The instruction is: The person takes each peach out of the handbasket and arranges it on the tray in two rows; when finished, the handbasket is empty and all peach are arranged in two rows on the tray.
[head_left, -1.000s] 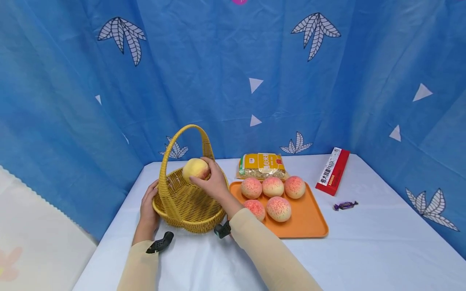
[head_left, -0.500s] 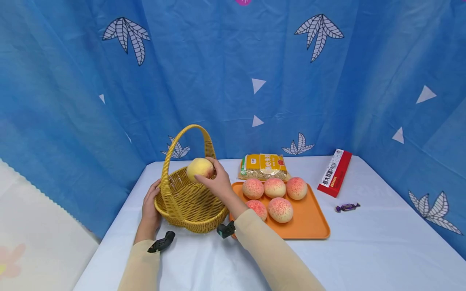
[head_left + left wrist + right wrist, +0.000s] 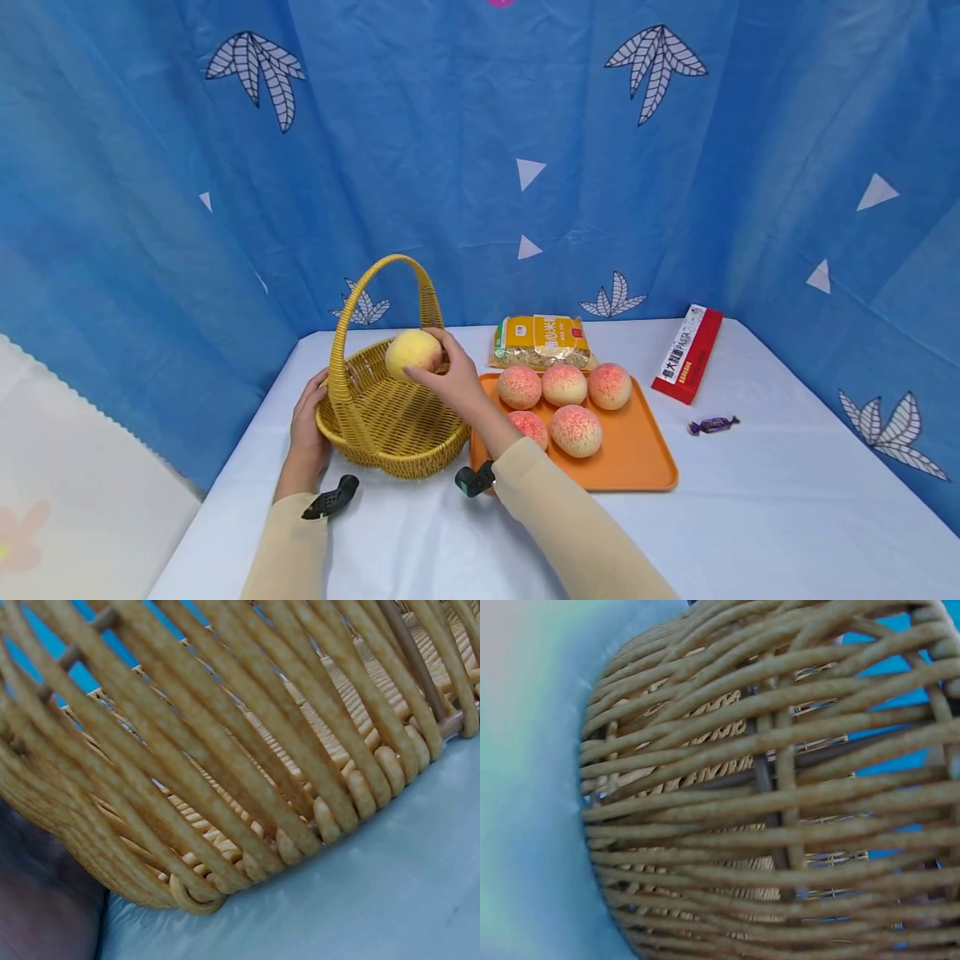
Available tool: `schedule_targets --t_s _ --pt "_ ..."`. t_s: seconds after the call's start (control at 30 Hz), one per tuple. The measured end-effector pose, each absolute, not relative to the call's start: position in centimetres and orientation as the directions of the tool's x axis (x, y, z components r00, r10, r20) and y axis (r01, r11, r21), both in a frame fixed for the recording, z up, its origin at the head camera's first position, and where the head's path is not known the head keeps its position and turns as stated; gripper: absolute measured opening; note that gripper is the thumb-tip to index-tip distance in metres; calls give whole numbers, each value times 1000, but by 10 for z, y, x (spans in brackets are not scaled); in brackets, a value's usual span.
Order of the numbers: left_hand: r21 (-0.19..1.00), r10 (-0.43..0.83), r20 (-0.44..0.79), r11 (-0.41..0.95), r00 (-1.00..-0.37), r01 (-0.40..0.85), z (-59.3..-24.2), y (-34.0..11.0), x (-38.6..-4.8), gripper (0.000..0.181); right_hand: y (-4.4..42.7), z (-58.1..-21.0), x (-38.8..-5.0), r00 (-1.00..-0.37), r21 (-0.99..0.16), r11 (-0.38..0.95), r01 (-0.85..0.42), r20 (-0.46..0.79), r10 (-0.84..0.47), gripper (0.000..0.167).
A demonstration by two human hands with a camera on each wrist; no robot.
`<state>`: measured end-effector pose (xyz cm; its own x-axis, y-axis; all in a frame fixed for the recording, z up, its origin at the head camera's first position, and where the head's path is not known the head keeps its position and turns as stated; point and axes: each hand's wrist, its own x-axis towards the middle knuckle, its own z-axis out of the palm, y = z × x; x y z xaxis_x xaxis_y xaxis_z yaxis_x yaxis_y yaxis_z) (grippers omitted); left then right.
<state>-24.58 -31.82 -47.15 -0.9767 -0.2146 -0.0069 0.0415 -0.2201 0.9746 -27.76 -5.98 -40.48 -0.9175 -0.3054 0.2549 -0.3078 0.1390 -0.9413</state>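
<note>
In the head view, my right hand [image 3: 457, 379] pinches a yellow peach [image 3: 412, 353] with a reddish side between thumb and fingers. It is held over the opening of a yellow wicker basket [image 3: 420, 462] with a tall arched handle. My left hand [image 3: 306, 429] rests against the basket's left outer side, its fingers lying along the weave; its thumb is hidden. The basket's woven bottom shows bare. Both wrist views are filled by the basket's wall [image 3: 225, 750], and a dark part of the left hand [image 3: 45, 892] touches its edge in the left one.
Right of the basket is an orange tray [image 3: 637, 458] with several pink-speckled peaches [image 3: 576, 431]. Behind the tray lies a yellow grain bag [image 3: 540, 342]. A red-and-white pasta box [image 3: 687, 354] and a purple wrapped candy [image 3: 713, 425] lie farther right on the white tablecloth.
My right hand, still holding the peach, has shifted slightly right over the basket. My left hand, the basket and the peaches on the tray stay where they were.
</note>
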Motion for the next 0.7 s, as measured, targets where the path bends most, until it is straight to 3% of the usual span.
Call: schedule_targets --t_s 0.7 --pt "976 -231 -3 -214 -973 47 -471 -318 -245 44 -38 -408 -265 -905 -938 151 -313 246 -347 67"
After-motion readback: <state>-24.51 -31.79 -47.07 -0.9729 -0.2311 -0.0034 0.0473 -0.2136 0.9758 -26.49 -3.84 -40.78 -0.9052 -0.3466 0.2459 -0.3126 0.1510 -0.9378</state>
